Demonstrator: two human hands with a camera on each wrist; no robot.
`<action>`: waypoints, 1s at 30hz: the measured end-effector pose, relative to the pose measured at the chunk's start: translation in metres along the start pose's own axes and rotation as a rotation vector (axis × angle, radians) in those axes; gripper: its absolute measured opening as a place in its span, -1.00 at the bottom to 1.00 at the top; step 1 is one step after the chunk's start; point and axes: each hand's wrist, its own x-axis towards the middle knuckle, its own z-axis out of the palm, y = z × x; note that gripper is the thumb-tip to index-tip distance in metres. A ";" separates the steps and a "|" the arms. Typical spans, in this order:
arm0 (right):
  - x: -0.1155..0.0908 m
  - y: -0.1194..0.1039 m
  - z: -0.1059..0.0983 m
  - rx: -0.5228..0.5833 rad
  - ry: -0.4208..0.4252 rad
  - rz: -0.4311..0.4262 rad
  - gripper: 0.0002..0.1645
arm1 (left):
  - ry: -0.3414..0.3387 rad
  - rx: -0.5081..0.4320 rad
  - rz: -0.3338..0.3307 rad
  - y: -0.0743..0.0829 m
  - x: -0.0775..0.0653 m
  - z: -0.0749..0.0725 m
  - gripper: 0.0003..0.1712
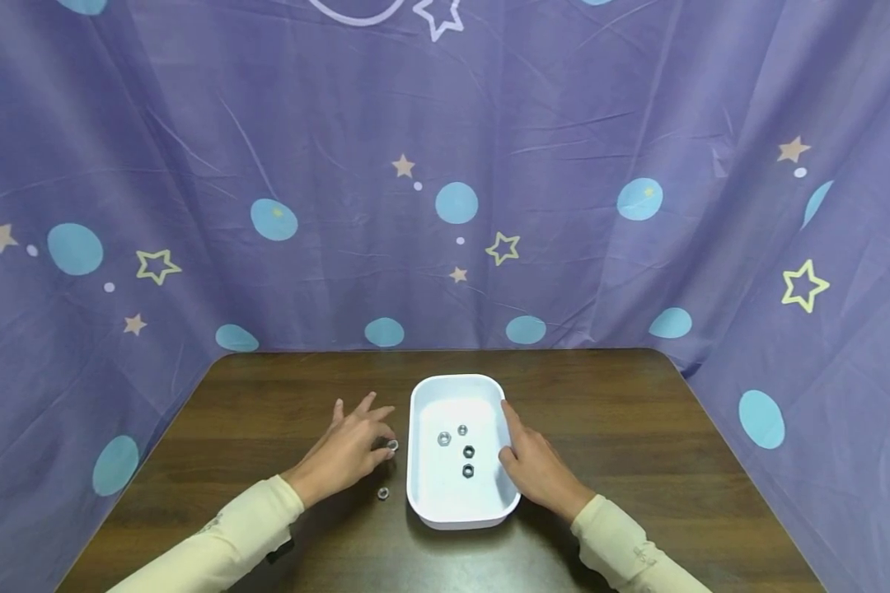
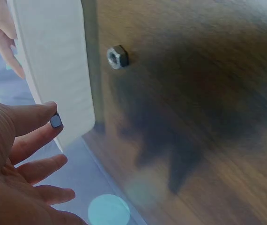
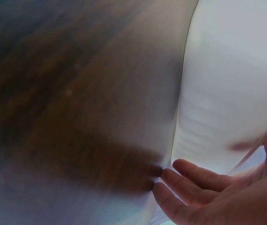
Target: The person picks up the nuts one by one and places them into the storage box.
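Note:
My left hand [image 1: 348,449] pinches a small metal hex nut [image 2: 55,121] between thumb and index finger, left of a white rectangular tray [image 1: 460,524]. Its other fingers are spread. Below that hand, a second hex nut [image 1: 382,493] lies on the table; the left wrist view shows this loose nut [image 2: 118,57] beside the tray wall. My right hand [image 1: 537,471] grips the tray's right side, with the thumb over the rim and the fingers [image 3: 182,206] along the outside. Several nuts lie inside the tray, among them a silver nut [image 1: 444,439] and a dark nut [image 1: 468,471].
The tray stands in the middle of a brown wood-grain table [image 1: 638,428]. Behind the table's far edge and at both sides hangs a purple curtain [image 1: 564,272] with stars and blue dots.

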 end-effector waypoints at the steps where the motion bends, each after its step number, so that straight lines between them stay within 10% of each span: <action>1: 0.000 0.000 0.000 0.000 0.004 -0.005 -0.12 | -0.001 -0.002 0.003 0.001 0.001 -0.001 -0.85; 30: 0.001 0.003 0.000 -0.006 0.026 -0.009 -0.11 | -0.085 0.033 0.160 0.052 0.040 -0.012 -0.85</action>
